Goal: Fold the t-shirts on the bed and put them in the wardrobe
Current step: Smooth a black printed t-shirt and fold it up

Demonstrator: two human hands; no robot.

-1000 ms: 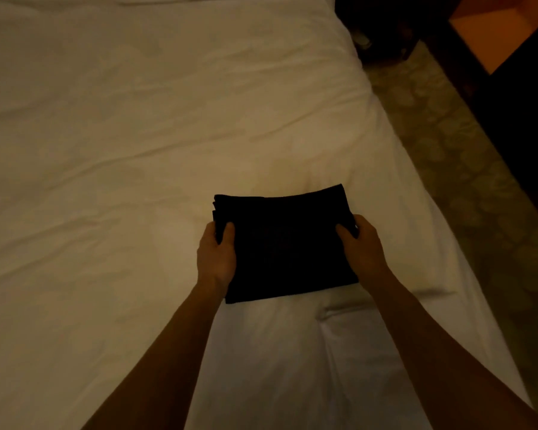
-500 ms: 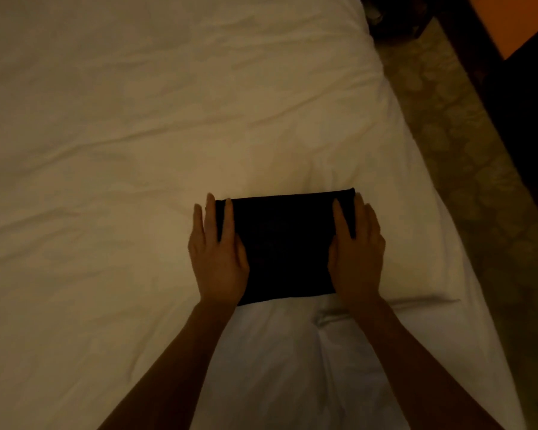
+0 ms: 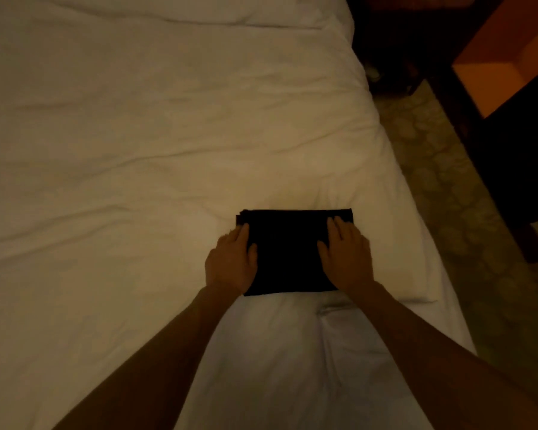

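On bed (image 3: 137,150) | both hands flat on t-shirt (image 3: 288,252) | folds seemingly lost in dark

Bed (image 3: 137,135) is a wide stretch of rumpled white sheet w/ open room to the left of and beyond the folded black t-shirt (image 3: 288,252); only soft creases across it. Both hands sit on the shirt: left hand (image 3: 232,262) at its left edge, right hand (image 3: 347,257) on its right part, a bare strip of shirt between them. Right of the shirt, a short strip of sheet, then the bed edge drops to patterned floor (image 3: 441,181). Dark furniture (image 3: 510,169) w/ an orange panel (image 3: 497,72) stands along the far side of that floor strip, so passage there is narrow.
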